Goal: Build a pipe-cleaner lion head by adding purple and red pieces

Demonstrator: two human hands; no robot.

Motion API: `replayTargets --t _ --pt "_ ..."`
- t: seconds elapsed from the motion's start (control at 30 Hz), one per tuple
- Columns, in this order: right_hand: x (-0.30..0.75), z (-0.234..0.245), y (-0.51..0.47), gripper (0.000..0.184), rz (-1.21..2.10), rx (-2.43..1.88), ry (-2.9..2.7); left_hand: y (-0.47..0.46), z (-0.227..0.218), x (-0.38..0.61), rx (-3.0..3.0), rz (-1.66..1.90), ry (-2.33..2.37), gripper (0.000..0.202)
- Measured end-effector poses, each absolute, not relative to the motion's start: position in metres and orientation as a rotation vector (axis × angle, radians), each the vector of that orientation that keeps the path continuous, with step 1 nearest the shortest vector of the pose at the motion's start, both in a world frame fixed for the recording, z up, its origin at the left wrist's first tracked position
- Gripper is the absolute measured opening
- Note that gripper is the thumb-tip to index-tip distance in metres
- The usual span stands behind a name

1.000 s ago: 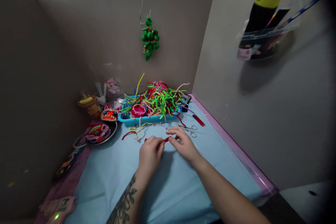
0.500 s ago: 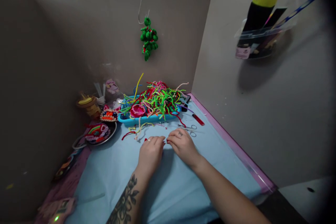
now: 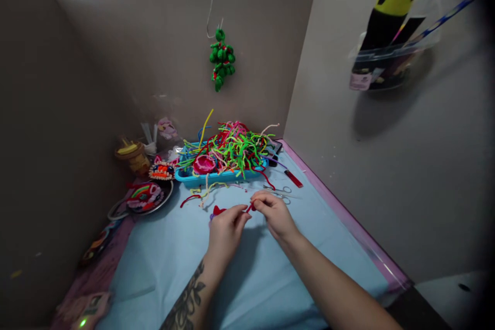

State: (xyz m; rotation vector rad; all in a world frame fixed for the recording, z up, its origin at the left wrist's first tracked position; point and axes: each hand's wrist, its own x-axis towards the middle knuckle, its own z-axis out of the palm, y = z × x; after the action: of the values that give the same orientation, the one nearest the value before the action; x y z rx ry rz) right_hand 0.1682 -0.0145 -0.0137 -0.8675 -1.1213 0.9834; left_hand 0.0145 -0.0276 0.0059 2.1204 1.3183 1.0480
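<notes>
My left hand (image 3: pixel 228 228) and my right hand (image 3: pixel 271 212) come together over the blue cloth (image 3: pixel 174 258). Between their fingertips runs a short red pipe cleaner (image 3: pixel 249 208), pinched at its left end by the left hand and at its right end by the right. A small red and purple fuzzy piece (image 3: pixel 217 211) shows just past the left hand's knuckles, partly hidden by it. Beyond the right hand lies a pair of scissors (image 3: pixel 285 195) on the cloth.
A blue tray (image 3: pixel 189 180) heaped with colourful pipe cleaners (image 3: pixel 243 147) stands at the back. A red-handled tool (image 3: pixel 293 179) lies at its right. To the left is a metal plate (image 3: pixel 170 196) with fuzzy crafts. A green ornament (image 3: pixel 222 61) and a clear tub (image 3: pixel 359 55) hang on grey partitions.
My hands have turned and drawn slightly apart, the right one shifting rightward. The red pipe cleaner between them and the red and purple piece now show more. The view has shifted slightly.
</notes>
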Motion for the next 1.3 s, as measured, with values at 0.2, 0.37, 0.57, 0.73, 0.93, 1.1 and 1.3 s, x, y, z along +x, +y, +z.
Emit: replayTargets --t 0.2,0.37,0.57,0.73,0.93,1.1,1.3 --pt "0.154 -0.016 -0.017 0.018 1.189 -0.798 -0.851 -0.029 0.006 0.018 2.013 1.039 1.345 0.019" --pt "0.149 -0.018 -0.019 0.027 1.266 -0.808 -0.704 -0.029 0.007 0.02 2.031 1.059 1.295 0.018" --pt "0.144 -0.02 -0.021 0.029 1.352 -0.791 -0.604 -0.031 0.008 0.023 1.977 1.093 1.275 0.02" --pt "0.153 -0.015 -0.021 0.03 1.408 -0.847 -0.697 -0.027 0.009 0.023 1.616 1.001 1.234 0.024" --pt "0.168 -0.01 -0.017 0.033 1.334 -0.935 -0.873 -0.022 0.012 0.02 1.263 0.851 1.163 0.034" --pt "0.173 -0.003 -0.018 0.027 1.232 -0.975 -1.15 -0.023 0.013 0.02 1.348 0.827 1.169 0.031" --pt "0.176 0.002 -0.021 0.018 1.036 -1.072 -1.375 -0.023 0.011 0.021 1.647 0.851 1.192 0.026"
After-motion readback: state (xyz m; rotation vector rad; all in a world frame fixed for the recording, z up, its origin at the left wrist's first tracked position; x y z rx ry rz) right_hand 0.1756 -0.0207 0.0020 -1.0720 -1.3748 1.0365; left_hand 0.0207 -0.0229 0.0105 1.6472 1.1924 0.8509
